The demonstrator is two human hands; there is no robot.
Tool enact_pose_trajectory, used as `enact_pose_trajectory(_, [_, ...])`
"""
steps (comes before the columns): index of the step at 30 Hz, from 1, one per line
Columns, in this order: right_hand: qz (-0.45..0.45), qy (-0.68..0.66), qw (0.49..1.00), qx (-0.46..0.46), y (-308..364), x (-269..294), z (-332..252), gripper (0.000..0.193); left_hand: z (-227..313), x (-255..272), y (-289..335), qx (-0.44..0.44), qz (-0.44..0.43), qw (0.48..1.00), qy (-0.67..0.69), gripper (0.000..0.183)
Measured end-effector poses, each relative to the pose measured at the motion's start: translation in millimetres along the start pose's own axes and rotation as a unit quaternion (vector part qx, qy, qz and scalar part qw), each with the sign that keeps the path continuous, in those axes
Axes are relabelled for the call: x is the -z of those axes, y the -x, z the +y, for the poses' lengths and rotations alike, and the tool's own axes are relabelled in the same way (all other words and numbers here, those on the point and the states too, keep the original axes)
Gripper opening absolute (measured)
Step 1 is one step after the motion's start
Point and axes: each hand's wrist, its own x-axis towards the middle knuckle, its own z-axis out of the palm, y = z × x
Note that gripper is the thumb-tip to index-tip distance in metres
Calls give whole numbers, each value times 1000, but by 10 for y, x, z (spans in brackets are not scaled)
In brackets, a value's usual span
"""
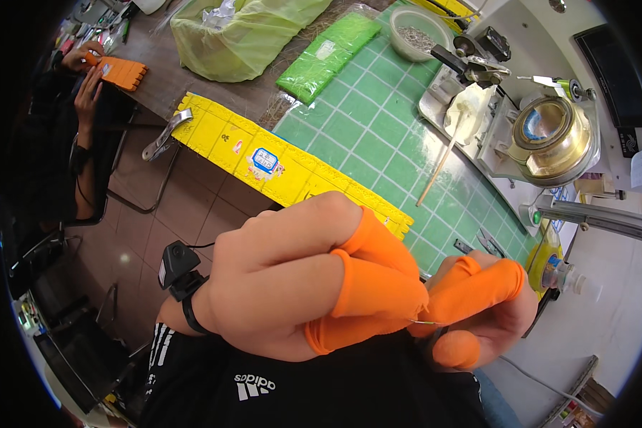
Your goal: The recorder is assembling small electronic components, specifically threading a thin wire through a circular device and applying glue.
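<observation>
Both my hands are close together in front of my black shirt, with orange finger cots on several fingers. My left hand [292, 278] is closed, its covered fingertips pinched together and pointing right. My right hand [488, 307] is curled, its covered fingers bent toward the left fingertips. Where the fingertips meet, a thin, shiny wire-like piece [424, 322] shows, pinched between the two hands. Most of it is hidden by the fingers, so its exact kind cannot be told. A black wrist camera [180, 262] is strapped on my left wrist.
A yellow strip [214, 135] edges the green gridded mat [364, 107], with a metal clamp [167, 134] at its end. Right are a wooden stick [439, 167], a brass-coloured round machine part [556, 143] and pliers-like tools [488, 242]. Another person's hands [85, 93] hold an orange block.
</observation>
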Motion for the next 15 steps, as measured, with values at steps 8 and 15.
enact_pose_trajectory(8, [8, 43, 999, 9, -73, -66, -54, 42, -106, -22, 29, -17, 43, 998, 33, 29])
enact_pose_trajectory(15, [82, 131, 984, 90, -77, -247, 97, 37, -188, 79, 97, -15, 26, 999, 42, 38])
